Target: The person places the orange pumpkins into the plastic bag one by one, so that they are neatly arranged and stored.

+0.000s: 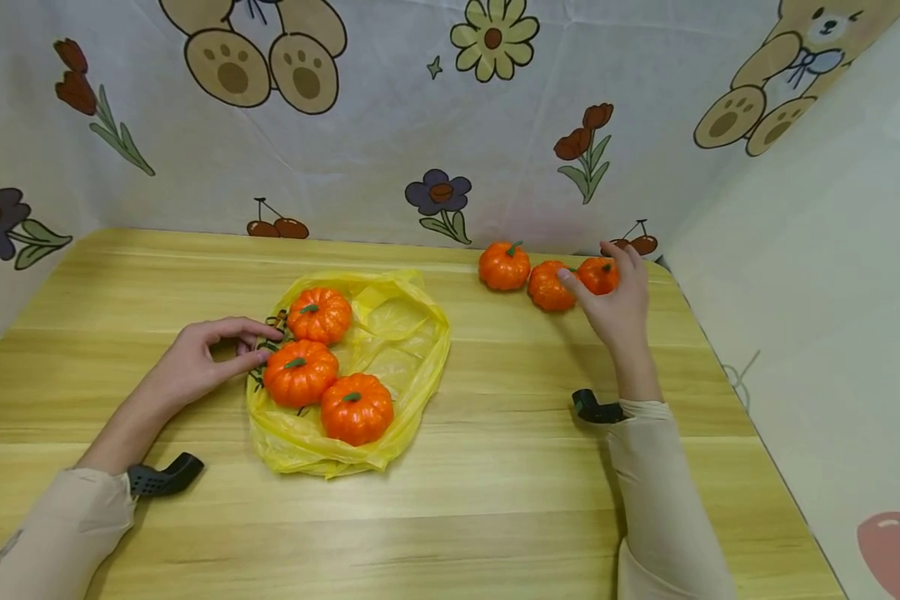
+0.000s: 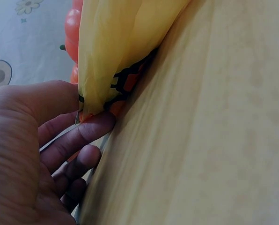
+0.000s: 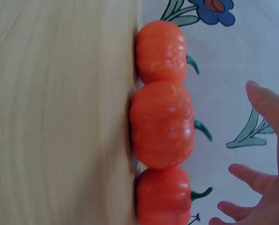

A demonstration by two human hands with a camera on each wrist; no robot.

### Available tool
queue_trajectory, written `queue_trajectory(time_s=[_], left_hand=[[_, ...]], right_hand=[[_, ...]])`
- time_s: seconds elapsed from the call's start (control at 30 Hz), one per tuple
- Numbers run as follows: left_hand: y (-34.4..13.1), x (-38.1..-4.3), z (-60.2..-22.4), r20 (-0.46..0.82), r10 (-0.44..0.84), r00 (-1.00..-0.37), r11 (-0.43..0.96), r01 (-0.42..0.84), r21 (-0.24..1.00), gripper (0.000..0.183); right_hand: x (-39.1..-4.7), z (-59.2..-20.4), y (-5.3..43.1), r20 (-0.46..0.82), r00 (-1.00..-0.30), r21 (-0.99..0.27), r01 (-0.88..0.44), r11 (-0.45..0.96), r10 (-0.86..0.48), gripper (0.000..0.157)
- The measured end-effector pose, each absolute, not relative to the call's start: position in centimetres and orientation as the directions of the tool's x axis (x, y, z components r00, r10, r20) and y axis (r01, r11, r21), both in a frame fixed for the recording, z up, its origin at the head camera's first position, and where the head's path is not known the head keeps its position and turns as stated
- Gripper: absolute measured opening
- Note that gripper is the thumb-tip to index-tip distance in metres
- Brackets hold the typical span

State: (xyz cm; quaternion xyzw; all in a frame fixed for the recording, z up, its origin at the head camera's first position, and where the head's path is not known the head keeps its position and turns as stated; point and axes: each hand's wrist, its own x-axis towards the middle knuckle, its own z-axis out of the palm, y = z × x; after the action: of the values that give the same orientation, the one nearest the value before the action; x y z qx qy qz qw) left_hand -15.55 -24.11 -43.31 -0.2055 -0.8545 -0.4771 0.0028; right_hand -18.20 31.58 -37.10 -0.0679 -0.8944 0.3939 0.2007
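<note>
A yellow plastic bag point(image 1: 412, 342) lies spread on the table with its mouth upward. Three orange toy pumpkins with green stems sit in it: one at the back point(image 1: 319, 310), one at the left point(image 1: 300, 379) and one in front point(image 1: 357, 417). My left hand point(image 1: 208, 357) pinches the bag's left edge between thumb and fingers; dark print shows there in the left wrist view. Over at the back right, my right hand point(image 1: 621, 308) hovers with spread fingers above a row of three pumpkins: the left one point(image 1: 504, 268), the middle one point(image 1: 547, 290) and the right one point(image 1: 597, 275), partly behind the hand.
The wooden table point(image 1: 480, 517) ends at a patterned cloth point(image 1: 360, 158) hanging behind it. A pale wall covering point(image 1: 817, 317) runs along its right edge. Black wrist mounts point(image 1: 167, 477) stick out from both sleeves.
</note>
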Motion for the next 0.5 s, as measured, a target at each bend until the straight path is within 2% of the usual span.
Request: queue_trajectory(time_s=[0.2, 0.5], left_hand=[[-24.3, -15.4, -43.3, 0.193, 0.342, -0.92, 0.468, 0.345, 0.814, 0.029], [-24.0, -15.4, -43.2, 0.201, 0.342, -0.918, 0.468, 0.352, 0.811, 0.027]], right_hand=[[-19.0, -38.3, 33.2, 0.263, -0.902, -0.766, 0.022, 0.643, 0.343, 0.068], [-20.1, -39.1, 35.2, 0.151, -0.924, -0.737, 0.131, 0.664, 0.351, 0.078]])
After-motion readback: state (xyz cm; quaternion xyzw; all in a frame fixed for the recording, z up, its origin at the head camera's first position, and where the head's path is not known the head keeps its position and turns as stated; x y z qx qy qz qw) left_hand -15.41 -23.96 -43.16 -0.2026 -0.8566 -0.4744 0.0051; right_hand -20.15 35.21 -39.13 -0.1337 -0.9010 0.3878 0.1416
